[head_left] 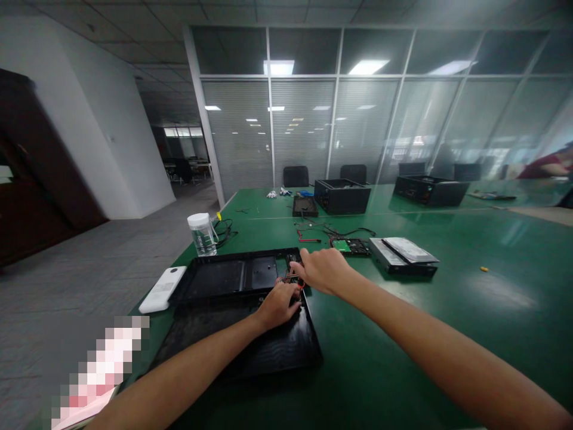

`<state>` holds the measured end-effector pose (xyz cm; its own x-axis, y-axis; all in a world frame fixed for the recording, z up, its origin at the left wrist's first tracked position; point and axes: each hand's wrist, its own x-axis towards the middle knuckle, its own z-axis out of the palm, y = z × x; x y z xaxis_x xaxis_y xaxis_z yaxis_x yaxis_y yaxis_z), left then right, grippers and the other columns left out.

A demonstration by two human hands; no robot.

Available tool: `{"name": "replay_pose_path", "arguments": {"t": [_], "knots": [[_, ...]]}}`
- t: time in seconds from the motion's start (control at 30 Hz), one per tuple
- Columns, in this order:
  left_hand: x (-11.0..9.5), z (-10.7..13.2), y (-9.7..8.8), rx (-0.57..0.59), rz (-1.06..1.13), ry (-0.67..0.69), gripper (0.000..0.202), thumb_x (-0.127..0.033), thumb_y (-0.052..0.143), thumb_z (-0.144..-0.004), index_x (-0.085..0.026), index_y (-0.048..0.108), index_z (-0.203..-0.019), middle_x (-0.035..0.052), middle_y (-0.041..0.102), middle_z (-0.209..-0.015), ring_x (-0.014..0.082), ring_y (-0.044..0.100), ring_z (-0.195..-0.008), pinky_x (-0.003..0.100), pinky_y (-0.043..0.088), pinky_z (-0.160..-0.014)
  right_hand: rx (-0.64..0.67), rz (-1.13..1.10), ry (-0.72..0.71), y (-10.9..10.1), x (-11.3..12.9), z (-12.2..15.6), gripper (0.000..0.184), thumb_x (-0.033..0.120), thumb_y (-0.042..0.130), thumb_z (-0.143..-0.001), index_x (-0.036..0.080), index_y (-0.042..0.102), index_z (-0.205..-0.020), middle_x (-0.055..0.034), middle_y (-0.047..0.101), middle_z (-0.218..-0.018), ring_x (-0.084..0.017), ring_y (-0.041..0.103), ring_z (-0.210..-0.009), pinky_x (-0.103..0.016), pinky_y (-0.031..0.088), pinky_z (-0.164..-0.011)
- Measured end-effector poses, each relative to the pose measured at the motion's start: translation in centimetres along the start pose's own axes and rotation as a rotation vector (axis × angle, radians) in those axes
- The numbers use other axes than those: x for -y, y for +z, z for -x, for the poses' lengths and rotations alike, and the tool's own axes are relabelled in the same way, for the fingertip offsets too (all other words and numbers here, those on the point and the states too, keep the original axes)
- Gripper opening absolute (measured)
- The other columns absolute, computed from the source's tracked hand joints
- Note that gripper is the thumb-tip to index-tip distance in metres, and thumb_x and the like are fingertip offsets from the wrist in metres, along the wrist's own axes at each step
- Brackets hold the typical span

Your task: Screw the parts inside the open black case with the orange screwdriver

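Observation:
A black plastic casing point(215, 278) lies opened out on the green table, its framed upper half behind a flat, shiny lower half point(233, 349). Thin red, black and white wires point(286, 279) run out at the right end of the upper half. My left hand point(278, 306) is closed around the wires from the near side, its thumb over the lower half. From the right, my right hand point(324, 270) reaches across the casing's corner, fingers pinched at the same wires. Fingers partly hide the wire ends and the small parts beneath them.
Left of the casing are a white phone point(163, 291) and a clear bottle point(203, 236). Behind lie a green circuit board point(342, 246), loose cables point(308, 239) and a metal drive box point(403, 258). Black computer cases point(342, 197) stand farther back. Another person's sleeve point(548, 164) shows far right.

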<state>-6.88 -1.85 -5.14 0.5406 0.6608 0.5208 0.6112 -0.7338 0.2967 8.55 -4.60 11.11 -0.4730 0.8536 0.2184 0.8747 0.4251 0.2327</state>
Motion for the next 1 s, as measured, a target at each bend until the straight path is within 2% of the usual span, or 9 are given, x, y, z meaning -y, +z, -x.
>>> {"name": "replay_pose_path", "arguments": {"t": [0.1,0.23,0.33,0.4,0.47,0.53,0.83,0.93,1.0], "knots": [[-0.1,0.0,-0.2,0.010,0.019,0.005,0.024,-0.015,0.056,-0.075,-0.018,0.048,-0.098,0.0041,0.060,-0.089,0.0204,0.055,-0.086,0.038,0.039,-0.086,0.019,-0.009,-0.084,-0.1,0.2,-0.1,0.043,0.044,0.022,-0.093,0.017,0.054,-0.106,-0.0118,0.067,-0.083,-0.026,0.065,-0.079,-0.033,0.044,-0.065],[0.0,0.2,-0.2,0.016,0.031,0.007,0.024,-0.015,0.055,-0.076,-0.017,0.047,-0.098,0.0038,0.060,-0.087,0.0198,0.055,-0.086,0.037,0.039,-0.086,0.081,-0.041,-0.067,-0.4,-0.3,-0.5,0.059,0.054,0.014,-0.090,0.015,0.057,-0.096,-0.0152,0.067,-0.089,-0.028,0.063,-0.087,-0.036,0.044,-0.070],[0.0,0.2,-0.2,0.014,0.042,0.002,0.025,-0.016,0.056,-0.076,-0.018,0.047,-0.099,0.0040,0.060,-0.088,0.0199,0.055,-0.086,0.037,0.040,-0.084,0.165,-0.110,-0.091,-0.6,-0.8,-0.8,0.054,0.051,0.021,-0.090,0.012,0.055,-0.104,-0.0170,0.066,-0.093,-0.029,0.063,-0.086,-0.036,0.044,-0.069],[0.1,0.2,-0.3,0.013,0.049,0.005,0.025,-0.016,0.057,-0.076,-0.018,0.047,-0.099,0.0043,0.060,-0.088,0.0202,0.055,-0.086,0.036,0.040,-0.083,0.212,-0.113,-0.094,-0.7,-1.0,-0.9,0.053,0.051,0.024,-0.089,0.011,0.058,-0.101,-0.0189,0.066,-0.095,-0.030,0.062,-0.089,-0.037,0.044,-0.070],[0.1,0.2,-0.3,0.010,0.049,0.017,0.024,-0.015,0.056,-0.076,-0.018,0.048,-0.098,0.0043,0.060,-0.089,0.0201,0.055,-0.086,0.036,0.040,-0.083,0.205,-0.097,-0.038,-0.8,-1.0,-1.0,0.060,0.054,0.020,-0.088,0.010,0.060,-0.097,-0.0212,0.065,-0.097,-0.032,0.060,-0.093,-0.039,0.043,-0.073],[0.1,0.2,-0.4,0.006,0.046,0.031,0.024,-0.016,0.056,-0.076,-0.018,0.047,-0.098,0.0044,0.060,-0.089,0.0199,0.055,-0.086,0.036,0.040,-0.083,0.207,-0.117,-0.010,-0.9,-1.1,-1.1,0.061,0.055,0.020,-0.088,0.009,0.057,-0.103,-0.0211,0.064,-0.098,-0.032,0.061,-0.092,-0.038,0.042,-0.073],[0.1,0.3,-0.3,0.023,0.017,0.010,0.026,-0.018,0.057,-0.077,-0.018,0.047,-0.101,0.0046,0.059,-0.090,0.0201,0.054,-0.086,0.036,0.040,-0.082,0.210,-0.118,-0.085,-0.8,-1.2,-1.1,0.056,0.054,0.026,-0.087,0.012,0.058,-0.104,-0.0186,0.065,-0.098,-0.029,0.062,-0.088,-0.036,0.044,-0.069],[0.1,0.3,-0.4,0.029,0.008,0.013,0.024,-0.020,0.057,-0.078,-0.017,0.048,-0.100,0.0045,0.060,-0.091,0.0201,0.054,-0.086,0.036,0.039,-0.083,0.209,-0.083,-0.057,-0.6,-1.3,-1.3,0.061,0.056,0.022,-0.087,0.012,0.063,-0.093,-0.0196,0.066,-0.095,-0.029,0.062,-0.091,-0.036,0.043,-0.072],[0.1,0.3,-0.4,0.024,0.009,0.017,0.024,-0.020,0.058,-0.078,-0.017,0.048,-0.100,0.0047,0.060,-0.091,0.0198,0.054,-0.086,0.036,0.039,-0.083,0.198,-0.103,-0.042,-0.5,-1.3,-1.4,0.062,0.055,0.021,-0.087,0.011,0.063,-0.096,-0.0196,0.066,-0.097,-0.029,0.062,-0.090,-0.036,0.044,-0.072]]}}
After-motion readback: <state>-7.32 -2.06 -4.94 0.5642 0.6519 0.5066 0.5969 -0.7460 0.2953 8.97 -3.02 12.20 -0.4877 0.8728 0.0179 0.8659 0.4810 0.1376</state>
